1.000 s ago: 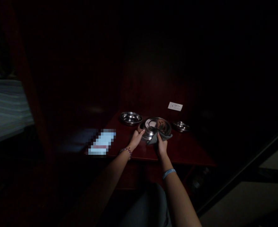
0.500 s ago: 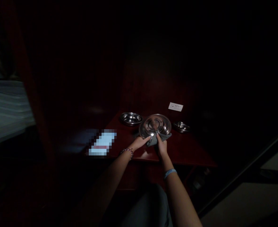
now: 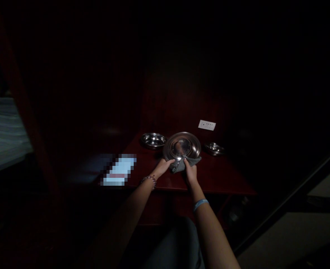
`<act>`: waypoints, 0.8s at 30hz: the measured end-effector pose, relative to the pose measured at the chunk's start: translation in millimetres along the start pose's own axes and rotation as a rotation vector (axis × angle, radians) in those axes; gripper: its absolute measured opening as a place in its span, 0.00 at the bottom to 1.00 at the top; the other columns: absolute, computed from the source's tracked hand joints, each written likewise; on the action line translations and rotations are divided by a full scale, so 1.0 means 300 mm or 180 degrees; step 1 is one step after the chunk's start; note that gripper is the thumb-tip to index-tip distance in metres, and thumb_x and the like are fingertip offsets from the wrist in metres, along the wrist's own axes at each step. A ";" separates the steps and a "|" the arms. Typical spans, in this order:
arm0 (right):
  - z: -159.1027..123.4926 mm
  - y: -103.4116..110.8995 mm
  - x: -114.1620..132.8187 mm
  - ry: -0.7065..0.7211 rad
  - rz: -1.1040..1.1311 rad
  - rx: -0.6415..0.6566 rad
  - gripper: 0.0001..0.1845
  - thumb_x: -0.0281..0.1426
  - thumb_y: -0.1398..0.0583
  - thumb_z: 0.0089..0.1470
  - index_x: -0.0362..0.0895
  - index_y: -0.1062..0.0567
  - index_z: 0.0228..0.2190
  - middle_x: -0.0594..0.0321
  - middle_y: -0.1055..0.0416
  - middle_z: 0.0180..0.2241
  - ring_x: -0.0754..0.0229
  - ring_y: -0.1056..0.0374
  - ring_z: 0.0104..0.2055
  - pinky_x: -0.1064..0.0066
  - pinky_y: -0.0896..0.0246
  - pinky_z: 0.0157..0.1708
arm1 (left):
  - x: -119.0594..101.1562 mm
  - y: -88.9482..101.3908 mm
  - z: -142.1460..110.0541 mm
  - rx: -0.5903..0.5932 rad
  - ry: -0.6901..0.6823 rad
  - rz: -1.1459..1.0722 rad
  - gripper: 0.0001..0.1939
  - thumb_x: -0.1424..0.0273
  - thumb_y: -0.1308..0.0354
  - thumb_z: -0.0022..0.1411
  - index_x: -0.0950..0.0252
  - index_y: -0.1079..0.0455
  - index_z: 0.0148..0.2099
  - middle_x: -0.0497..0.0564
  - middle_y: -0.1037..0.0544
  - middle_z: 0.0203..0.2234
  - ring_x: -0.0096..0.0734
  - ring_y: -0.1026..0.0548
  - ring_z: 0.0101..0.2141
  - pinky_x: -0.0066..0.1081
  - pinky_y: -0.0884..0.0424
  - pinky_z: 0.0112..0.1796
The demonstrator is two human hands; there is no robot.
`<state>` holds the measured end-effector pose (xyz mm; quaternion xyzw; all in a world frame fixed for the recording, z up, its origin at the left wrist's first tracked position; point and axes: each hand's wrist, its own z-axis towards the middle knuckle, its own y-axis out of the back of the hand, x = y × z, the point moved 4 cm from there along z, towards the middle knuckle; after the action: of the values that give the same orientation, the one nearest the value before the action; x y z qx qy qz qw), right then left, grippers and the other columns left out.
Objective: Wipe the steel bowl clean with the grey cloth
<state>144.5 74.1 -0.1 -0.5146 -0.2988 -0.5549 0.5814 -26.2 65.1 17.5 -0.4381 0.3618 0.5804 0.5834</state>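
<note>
Above the dark red shelf I hold a shiny metal bowl (image 3: 181, 144), its face tilted toward me. My left hand (image 3: 163, 167) is closed on the bowl's lower left rim, thumb on top. A grey cloth (image 3: 178, 165) is folded over the near rim, and my right hand (image 3: 191, 172) pinches it against the bowl with the thumb. The fingers beneath are hidden. Another metal bowl (image 3: 153, 140) rests on the shelf behind and to the left. A smaller metal bowl (image 3: 214, 148) sits to the right.
The dark red shelf (image 3: 223, 179) has its front edge just below my hands. A blurred-out lit screen (image 3: 119, 170) stands at the left. On the back wall is a white socket plate (image 3: 207, 125). Pale stacked items (image 3: 5, 130) are at far left.
The held bowl has tilted slightly more upright, facing me. Both hands keep their hold, and the whole view has shifted a little.
</note>
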 end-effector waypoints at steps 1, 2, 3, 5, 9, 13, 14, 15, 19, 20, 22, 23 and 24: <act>-0.002 0.001 0.002 -0.0003 -0.0010 -0.0040 0.24 0.38 0.33 0.47 0.41 0.20 0.46 0.57 0.19 0.45 0.51 0.24 0.49 0.62 0.31 0.52 | -0.006 0.002 0.002 -0.0039 -0.0072 -0.0014 0.21 0.64 0.37 0.55 0.67 0.24 0.51 0.58 0.20 0.51 0.46 0.24 0.54 0.44 0.33 0.59; -0.004 0.002 0.005 -0.0003 -0.0018 -0.0080 0.25 0.39 0.33 0.47 0.40 0.20 0.46 0.57 0.19 0.45 0.51 0.24 0.48 0.62 0.31 0.51 | -0.012 0.005 0.004 -0.0088 -0.0156 -0.0018 0.23 0.62 0.37 0.57 0.67 0.25 0.53 0.59 0.21 0.53 0.46 0.25 0.55 0.44 0.34 0.59; -0.006 0.002 0.009 0.0004 -0.0024 -0.0116 0.25 0.39 0.33 0.47 0.40 0.20 0.46 0.56 0.19 0.45 0.51 0.24 0.48 0.63 0.31 0.51 | -0.020 0.008 0.006 -0.0136 -0.0247 -0.0012 0.25 0.60 0.38 0.58 0.68 0.27 0.55 0.60 0.23 0.55 0.45 0.26 0.57 0.43 0.35 0.60; -0.010 0.003 0.019 0.0027 -0.0045 -0.0170 0.25 0.39 0.33 0.47 0.39 0.20 0.46 0.56 0.19 0.45 0.51 0.24 0.48 0.64 0.31 0.50 | -0.039 0.014 0.009 -0.0224 -0.0449 0.0010 0.27 0.58 0.42 0.62 0.68 0.30 0.59 0.61 0.26 0.58 0.43 0.29 0.59 0.40 0.37 0.61; -0.019 0.000 0.036 0.0016 -0.0134 -0.0155 0.24 0.39 0.32 0.45 0.39 0.19 0.44 0.55 0.19 0.43 0.51 0.24 0.47 0.65 0.31 0.49 | -0.078 0.027 0.003 -0.0439 -0.0768 0.0001 0.28 0.57 0.47 0.67 0.67 0.34 0.62 0.59 0.30 0.62 0.38 0.33 0.62 0.36 0.41 0.63; -0.019 -0.003 0.039 0.0031 -0.0076 -0.0137 0.26 0.39 0.32 0.45 0.38 0.19 0.44 0.55 0.19 0.43 0.51 0.24 0.47 0.66 0.31 0.49 | -0.093 0.039 -0.009 -0.0592 -0.0645 -0.0066 0.27 0.56 0.50 0.69 0.65 0.35 0.63 0.57 0.29 0.62 0.39 0.32 0.62 0.37 0.40 0.64; -0.018 -0.003 0.036 0.0027 -0.0047 -0.0132 0.26 0.39 0.32 0.45 0.38 0.19 0.45 0.55 0.19 0.43 0.51 0.24 0.48 0.66 0.31 0.49 | -0.094 0.040 -0.012 -0.0579 -0.0603 -0.0080 0.27 0.55 0.50 0.69 0.65 0.35 0.63 0.57 0.29 0.62 0.40 0.32 0.62 0.38 0.40 0.64; -0.015 -0.001 0.032 0.0022 -0.0025 -0.0141 0.26 0.39 0.32 0.45 0.38 0.19 0.45 0.55 0.19 0.43 0.51 0.24 0.48 0.66 0.31 0.49 | -0.093 0.040 -0.013 -0.0541 -0.0567 -0.0085 0.27 0.55 0.50 0.69 0.64 0.35 0.64 0.56 0.29 0.62 0.40 0.32 0.62 0.39 0.40 0.64; -0.006 0.010 0.016 0.0005 -0.0007 -0.0262 0.26 0.39 0.33 0.46 0.38 0.20 0.45 0.56 0.19 0.43 0.51 0.24 0.48 0.67 0.31 0.49 | -0.079 0.029 -0.015 -0.0316 -0.0491 0.0037 0.31 0.53 0.48 0.68 0.62 0.40 0.67 0.55 0.32 0.64 0.40 0.35 0.64 0.38 0.41 0.64; -0.005 0.013 0.012 0.0002 0.0010 -0.0299 0.25 0.39 0.33 0.46 0.38 0.19 0.45 0.56 0.19 0.44 0.52 0.24 0.48 0.67 0.32 0.49 | -0.073 0.023 -0.015 -0.0226 -0.0491 0.0107 0.32 0.53 0.46 0.66 0.62 0.41 0.67 0.55 0.33 0.64 0.39 0.34 0.64 0.38 0.40 0.64; -0.004 0.018 0.008 -0.0008 0.0059 -0.0346 0.25 0.39 0.34 0.47 0.38 0.20 0.45 0.55 0.19 0.44 0.52 0.25 0.48 0.66 0.32 0.49 | -0.063 0.007 -0.017 0.0032 -0.0490 0.0258 0.35 0.54 0.41 0.62 0.64 0.40 0.67 0.57 0.30 0.63 0.41 0.32 0.62 0.39 0.38 0.63; -0.004 0.019 0.006 -0.0015 0.0080 -0.0357 0.25 0.39 0.34 0.47 0.38 0.20 0.45 0.55 0.19 0.44 0.52 0.25 0.49 0.66 0.32 0.49 | -0.059 -0.003 -0.019 0.0192 -0.0479 0.0333 0.36 0.54 0.38 0.60 0.65 0.38 0.65 0.58 0.29 0.61 0.42 0.30 0.60 0.40 0.36 0.62; -0.004 0.019 0.005 -0.0026 0.0091 -0.0353 0.25 0.40 0.34 0.47 0.38 0.20 0.45 0.55 0.19 0.44 0.52 0.25 0.49 0.66 0.32 0.50 | -0.055 -0.012 -0.022 0.0359 -0.0456 0.0413 0.36 0.54 0.37 0.58 0.66 0.36 0.64 0.59 0.27 0.59 0.43 0.28 0.59 0.41 0.34 0.61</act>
<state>149.9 71.5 -0.6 -0.5525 -0.2626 -0.5600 0.5587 -23.1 53.2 31.0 -0.3376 0.3788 0.6255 0.5927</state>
